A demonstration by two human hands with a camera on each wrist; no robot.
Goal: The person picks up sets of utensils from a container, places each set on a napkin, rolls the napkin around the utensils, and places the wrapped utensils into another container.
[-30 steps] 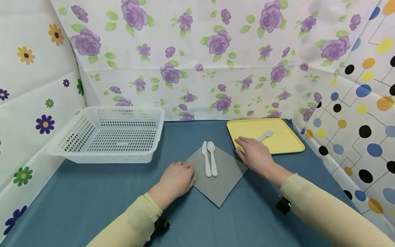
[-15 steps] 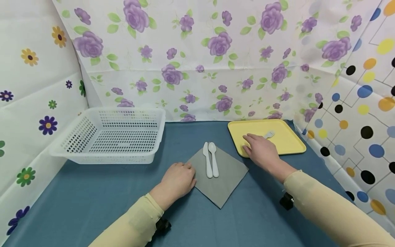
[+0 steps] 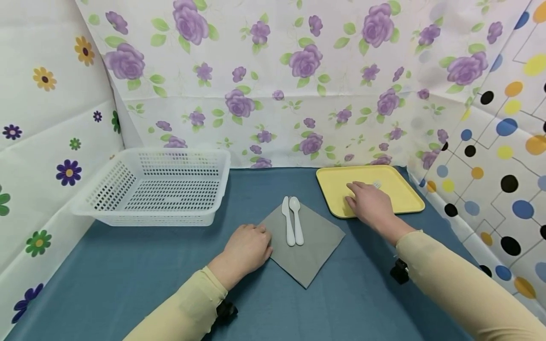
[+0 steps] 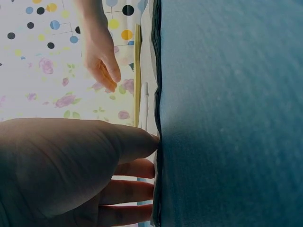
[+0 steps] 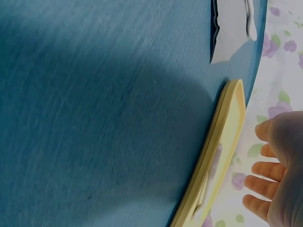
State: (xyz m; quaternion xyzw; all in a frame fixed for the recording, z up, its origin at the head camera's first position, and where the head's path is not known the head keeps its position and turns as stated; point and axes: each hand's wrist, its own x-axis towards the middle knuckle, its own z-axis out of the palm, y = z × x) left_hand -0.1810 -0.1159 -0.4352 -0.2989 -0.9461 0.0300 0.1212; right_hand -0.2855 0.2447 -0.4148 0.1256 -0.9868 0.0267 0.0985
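A grey folded napkin (image 3: 306, 260) lies turned cornerwise on the table, with a white plastic knife (image 3: 288, 227) and a white spoon (image 3: 297, 222) side by side on it. My left hand (image 3: 245, 248) rests at the napkin's left corner. In the left wrist view its thumb and fingertips (image 4: 142, 168) touch the napkin edge. My right hand (image 3: 371, 203) hovers over the yellow tray (image 3: 337, 189), fingers loosely extended and holding nothing, as the right wrist view shows. On that tray a white fork (image 3: 377, 184) is mostly hidden behind the hand; only its tines show.
A white perforated plastic basket (image 3: 158, 218) stands at the back left. Floral cloth (image 3: 264, 61) hangs behind the blue-covered table (image 3: 149, 265), with patterned cloths on both sides. The tray sits near the back right.
My right hand has moved rightward over the tray, from its left edge toward the fork, and now covers most of it. My left hand stays at the napkin corner.
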